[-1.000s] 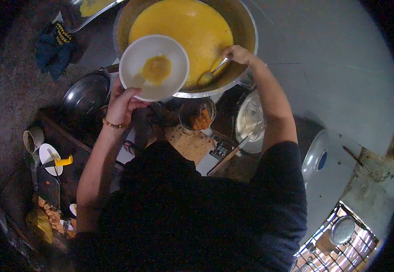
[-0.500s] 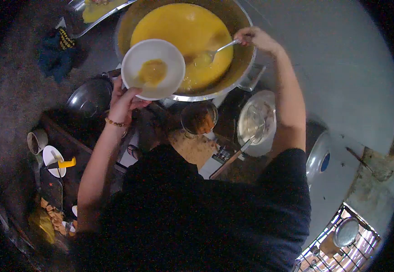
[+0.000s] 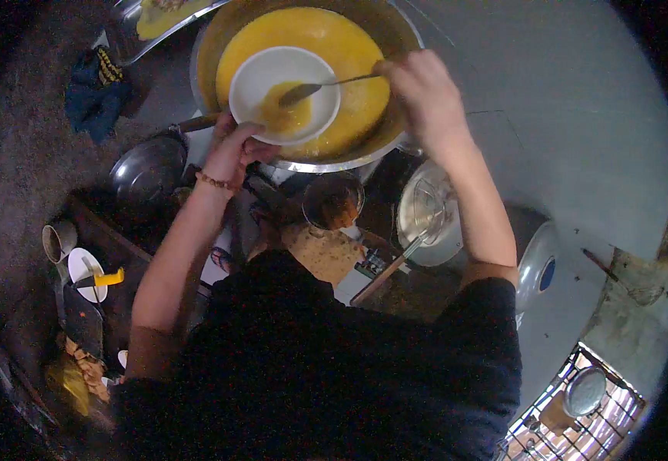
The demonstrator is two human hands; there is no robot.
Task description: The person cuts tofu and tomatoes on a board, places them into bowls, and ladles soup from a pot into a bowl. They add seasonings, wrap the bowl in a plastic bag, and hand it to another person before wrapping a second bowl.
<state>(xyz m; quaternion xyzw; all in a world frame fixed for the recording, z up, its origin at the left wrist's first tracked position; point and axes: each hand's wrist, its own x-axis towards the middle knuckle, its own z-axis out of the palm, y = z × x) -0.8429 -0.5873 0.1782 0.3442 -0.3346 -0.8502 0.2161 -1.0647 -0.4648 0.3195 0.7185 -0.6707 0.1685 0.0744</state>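
Note:
My left hand (image 3: 235, 147) is closed on the lower left rim of a white bowl (image 3: 247, 84), which it holds over a large metal pot (image 3: 407, 31). A small pool of yellow liquid (image 3: 292, 117) lies in the bowl. Yellow-orange liquid (image 3: 357, 46) also fills much of the pot. In my right hand (image 3: 426, 96), slightly blurred, is the handle of a metal spoon (image 3: 300, 94). The spoon's head is inside the bowl, at the yellow liquid.
A metal tray (image 3: 172, 31) with yellow food stands at the upper left, near a dark cloth (image 3: 97, 96). Below the pot are a dark bowl (image 3: 332, 201) and a long-handled strainer (image 3: 424, 207). A yellow-handled knife (image 3: 107, 278) lies across a white dish at left.
The spoon has come out of the pot's liquid and moved left into the bowl. My left hand has shifted the bowl slightly right and up.

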